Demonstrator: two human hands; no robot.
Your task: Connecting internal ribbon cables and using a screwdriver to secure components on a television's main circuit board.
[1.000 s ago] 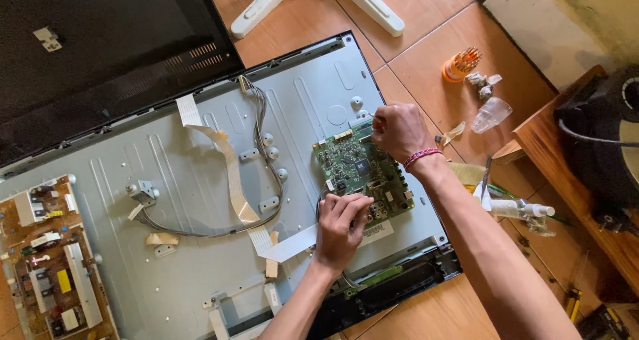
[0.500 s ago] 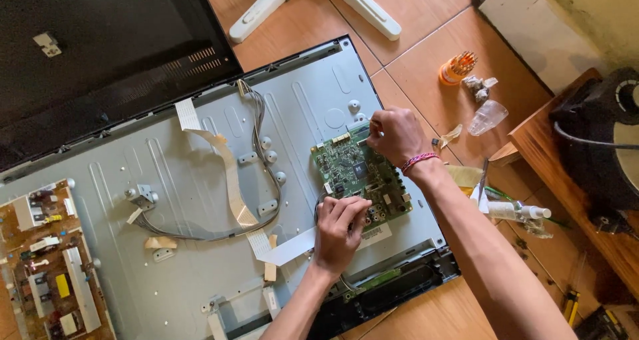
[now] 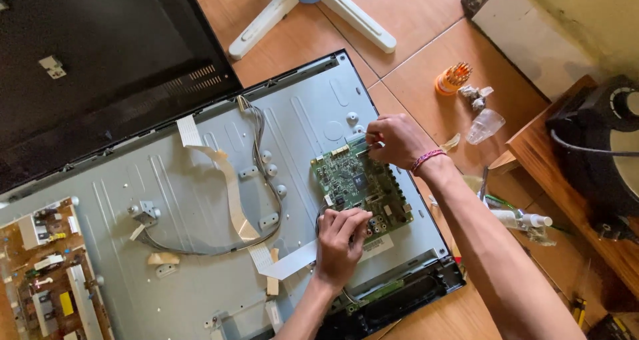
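Head view: left hand [image 3: 341,243] fingertips press green circuit board [image 3: 359,188]; right hand [image 3: 394,140] pinches board's top edge.

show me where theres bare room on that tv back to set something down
Bare metal lies between the ribbon cable and the brown board, and on the top corner above the green board. It is crowded at the green board, where the left hand and right hand work.
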